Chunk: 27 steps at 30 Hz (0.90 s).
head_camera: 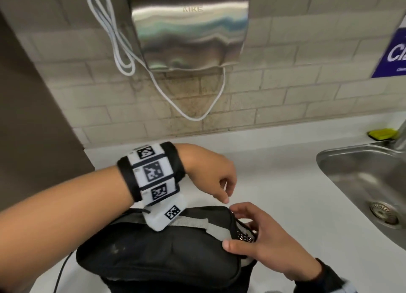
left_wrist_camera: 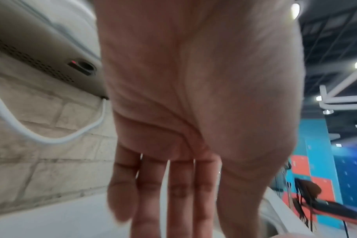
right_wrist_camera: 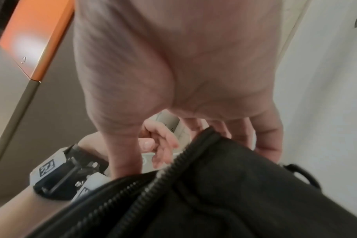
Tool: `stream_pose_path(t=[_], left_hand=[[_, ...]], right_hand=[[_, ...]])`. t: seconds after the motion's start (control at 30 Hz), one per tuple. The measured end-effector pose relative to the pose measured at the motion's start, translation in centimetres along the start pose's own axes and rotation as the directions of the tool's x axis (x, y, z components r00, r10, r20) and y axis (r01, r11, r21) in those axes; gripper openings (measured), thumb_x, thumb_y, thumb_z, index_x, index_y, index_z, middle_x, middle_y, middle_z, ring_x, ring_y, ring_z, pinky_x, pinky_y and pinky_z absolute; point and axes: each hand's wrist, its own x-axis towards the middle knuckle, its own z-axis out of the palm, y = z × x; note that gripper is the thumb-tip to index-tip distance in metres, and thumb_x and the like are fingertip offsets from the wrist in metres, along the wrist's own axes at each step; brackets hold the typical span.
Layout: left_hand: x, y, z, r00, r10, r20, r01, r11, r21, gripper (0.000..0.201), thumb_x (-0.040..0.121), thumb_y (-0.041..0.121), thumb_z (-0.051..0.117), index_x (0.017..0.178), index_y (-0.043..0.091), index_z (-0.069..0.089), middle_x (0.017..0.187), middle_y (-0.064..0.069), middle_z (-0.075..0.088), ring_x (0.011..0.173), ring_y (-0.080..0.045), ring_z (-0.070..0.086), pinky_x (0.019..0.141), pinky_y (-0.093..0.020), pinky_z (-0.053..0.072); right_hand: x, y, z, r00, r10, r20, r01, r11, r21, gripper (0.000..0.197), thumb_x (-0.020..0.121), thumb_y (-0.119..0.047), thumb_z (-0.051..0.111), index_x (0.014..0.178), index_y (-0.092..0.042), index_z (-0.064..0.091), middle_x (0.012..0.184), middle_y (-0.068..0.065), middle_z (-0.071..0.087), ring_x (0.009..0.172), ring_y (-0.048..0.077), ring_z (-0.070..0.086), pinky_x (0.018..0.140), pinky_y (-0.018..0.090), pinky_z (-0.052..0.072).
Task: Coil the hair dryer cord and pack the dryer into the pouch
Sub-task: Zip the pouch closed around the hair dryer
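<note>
A black zippered pouch lies on the white counter close in front of me. My right hand grips its right end, thumb on the near side and fingers over the part-open zipper. A patterned bit shows in the gap; the hair dryer itself is hidden. A thin black cord trails out at the pouch's left. My left hand hovers just above the pouch's far end, fingers relaxed and pointing down, holding nothing; in the left wrist view this hand shows straight fingers.
A steel wall-mounted hand dryer hangs on the tiled wall, with a white cable looping below it. A steel sink is at the right, with a yellow-green sponge behind it. A brown panel bounds the left.
</note>
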Motion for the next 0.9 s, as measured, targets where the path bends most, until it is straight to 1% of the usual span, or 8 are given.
stream_pose_path(t=[0.07,0.17,0.33,0.47,0.6,0.73,0.83,0.9], left_hand=[[1.3,0.3,0.0,0.990,-0.030,0.140,0.022,0.998,0.063,0.038,0.094,0.044,0.060,0.123,0.020,0.062,0.109,0.002,0.071,0.096,-0.018,0.066,0.086,-0.032,0.051],[2.2,0.7,0.5,0.962,-0.024,0.274,-0.010,0.993,0.120,0.042,0.095,0.044,0.057,0.128,0.019,0.058,0.114,0.001,0.069,0.102,-0.022,0.066,0.094,-0.040,0.051],[3.3,0.7,0.3,0.958,-0.045,0.283,0.000,0.988,0.157,0.033,0.098,0.036,0.055,0.125,0.019,0.060,0.106,-0.001,0.072,0.097,-0.022,0.068,0.079,-0.031,0.050],[4.5,0.6,0.1,0.949,-0.055,0.310,0.002,0.986,0.169,0.025,0.096,0.035,0.058,0.112,0.017,0.066,0.086,0.005,0.070,0.091,-0.020,0.069,0.078,-0.031,0.051],[5.8,0.3,-0.3,0.929,-0.063,0.364,-0.001,0.985,0.173,0.032,0.092,0.040,0.065,0.110,0.015,0.070,0.074,0.009,0.064,0.070,-0.011,0.060,0.077,-0.031,0.053],[6.7,-0.3,0.1,0.919,-0.061,0.390,-0.003,0.987,0.160,0.030,0.090,0.038,0.068,0.107,0.013,0.071,0.071,0.009,0.061,0.071,-0.012,0.055,0.073,-0.029,0.049],[6.8,-0.8,0.2,0.914,-0.034,0.404,-0.022,0.991,0.134,0.027,0.091,0.035,0.067,0.106,0.013,0.069,0.072,0.007,0.060,0.070,-0.013,0.054,0.068,-0.027,0.045],[6.9,-1.0,0.2,0.912,-0.015,0.409,-0.037,0.992,0.118,0.027,0.093,0.033,0.066,0.107,0.011,0.068,0.073,0.005,0.060,0.070,-0.015,0.053,0.065,-0.026,0.044]], right_hand=[[0.2,0.2,0.0,1.000,-0.014,0.008,0.014,1.000,0.009,0.067,0.057,-0.043,0.087,0.116,-0.037,0.056,0.119,-0.017,0.061,0.096,0.006,0.066,0.087,0.031,0.056],[0.5,0.2,0.1,0.998,-0.051,0.047,0.049,0.998,0.042,0.062,0.062,-0.032,0.088,0.116,-0.035,0.058,0.119,-0.016,0.064,0.097,0.007,0.068,0.089,0.033,0.056],[0.7,0.3,0.2,0.996,-0.073,0.054,0.072,0.997,0.021,0.065,0.062,-0.036,0.088,0.119,-0.037,0.056,0.120,-0.017,0.064,0.101,0.004,0.066,0.093,0.031,0.053],[0.8,0.4,0.0,0.995,-0.081,0.063,0.079,0.996,0.039,0.062,0.063,-0.034,0.088,0.116,-0.036,0.057,0.118,-0.015,0.066,0.102,0.005,0.066,0.095,0.032,0.052],[1.4,1.0,0.1,0.993,-0.093,0.068,0.092,0.995,0.024,0.064,0.059,-0.041,0.088,0.115,-0.036,0.057,0.118,-0.012,0.067,0.110,0.003,0.062,0.103,0.037,0.045],[1.7,1.6,-0.1,0.993,-0.097,0.062,0.093,0.994,0.064,0.062,0.057,-0.042,0.089,0.112,-0.035,0.061,0.114,-0.008,0.069,0.103,0.009,0.066,0.097,0.038,0.050],[2.3,2.4,-0.6,0.995,-0.095,0.036,0.089,0.985,0.151,0.039,0.074,-0.045,0.077,0.109,-0.029,0.068,0.106,-0.002,0.070,0.086,0.021,0.067,0.087,0.035,0.054],[2.9,2.8,-0.8,0.994,-0.100,0.033,0.089,0.966,0.243,0.023,0.091,-0.033,0.061,0.108,-0.020,0.071,0.102,0.014,0.072,0.087,0.024,0.065,0.087,0.037,0.049]])
